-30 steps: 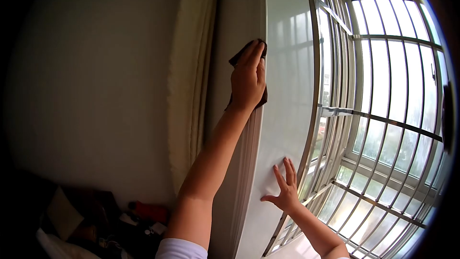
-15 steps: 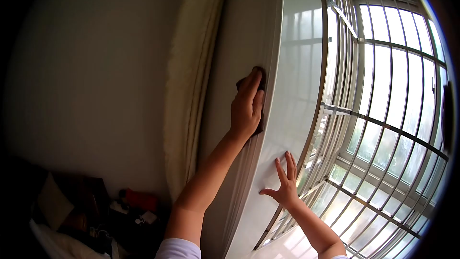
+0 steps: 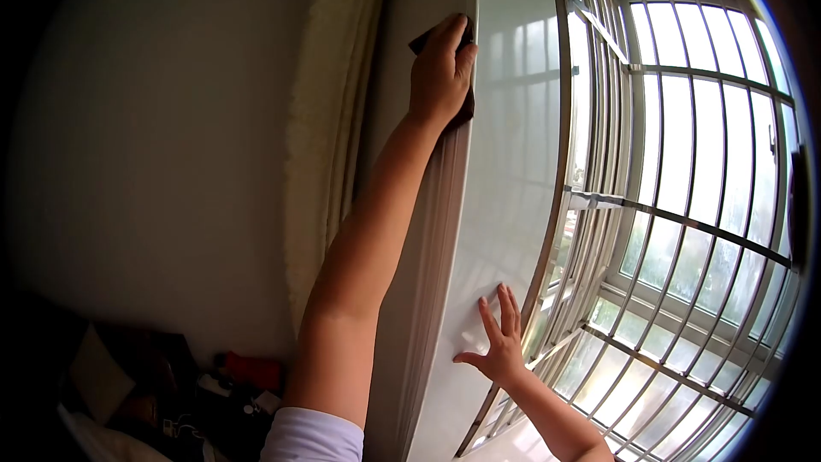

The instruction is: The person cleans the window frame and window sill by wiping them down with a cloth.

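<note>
Several dim things crowd the lower left corner: a pale cushion point(image 3: 101, 374) leaning at a slant, then a red item point(image 3: 251, 370) with small light-coloured objects just below it, too dark to make out. Above them spreads a plain grey wall point(image 3: 171, 162), and to its right hangs a cream curtain point(image 3: 329, 120) in long folds. A white sleeve point(image 3: 314, 438) enters from the bottom edge, and from it the left arm reaches up across the curtain's lower part. At its end, the left hand point(image 3: 437, 81) lies flat over a dark cloth point(image 3: 468, 109), its fingers close together and pointing upward, holding the cloth against the upper part of a pale upright frame point(image 3: 440, 222). One corner of the cloth juts out left of the fingertips, and more of it shows below the thumb, along the frame's edge. Right of that edge stands a glossy white panel point(image 3: 513, 145), with reflections of bars on its upper half. Lower on this panel rests the right hand point(image 3: 501, 352), without any object, its thumb spread wide from the raised fingers. Farther right, metal bars point(image 3: 694, 224) run up and across in front of a bright window point(image 3: 710, 145).
</note>
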The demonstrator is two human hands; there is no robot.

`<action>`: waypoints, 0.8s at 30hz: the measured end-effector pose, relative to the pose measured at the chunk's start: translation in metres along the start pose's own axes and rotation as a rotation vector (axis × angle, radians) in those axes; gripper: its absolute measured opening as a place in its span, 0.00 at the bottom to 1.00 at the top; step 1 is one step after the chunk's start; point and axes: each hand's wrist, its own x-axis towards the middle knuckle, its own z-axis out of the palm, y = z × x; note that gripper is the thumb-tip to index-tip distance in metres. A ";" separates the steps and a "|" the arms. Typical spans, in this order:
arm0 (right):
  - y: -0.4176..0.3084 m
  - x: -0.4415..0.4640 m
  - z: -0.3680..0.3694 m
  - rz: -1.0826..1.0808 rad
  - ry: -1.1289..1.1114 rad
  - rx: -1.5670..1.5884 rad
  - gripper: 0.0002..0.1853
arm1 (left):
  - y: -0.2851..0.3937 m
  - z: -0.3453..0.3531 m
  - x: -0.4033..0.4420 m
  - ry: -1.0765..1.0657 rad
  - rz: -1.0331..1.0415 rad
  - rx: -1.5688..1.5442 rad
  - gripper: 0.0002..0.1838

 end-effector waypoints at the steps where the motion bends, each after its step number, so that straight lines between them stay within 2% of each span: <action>1: 0.000 0.001 -0.001 0.003 0.006 -0.001 0.62 | -0.007 0.005 0.016 -0.002 0.002 0.010 0.21; 5: -0.002 0.001 -0.004 0.003 -0.012 0.006 0.60 | -0.030 0.021 0.057 0.017 0.037 0.035 0.19; 9: -0.004 0.000 -0.007 0.014 -0.017 0.020 0.60 | -0.026 0.018 0.048 0.011 0.125 0.066 0.16; 16: 0.001 0.001 -0.001 0.000 -0.009 0.026 0.63 | 0.020 -0.024 -0.017 -0.100 0.134 0.169 0.13; 19: 0.002 0.000 -0.002 -0.005 -0.010 0.024 0.63 | 0.042 -0.040 -0.046 -0.237 0.220 0.297 0.14; 24: 0.003 0.000 -0.001 -0.001 -0.013 0.019 0.63 | 0.077 -0.061 -0.109 -0.256 0.139 0.328 0.15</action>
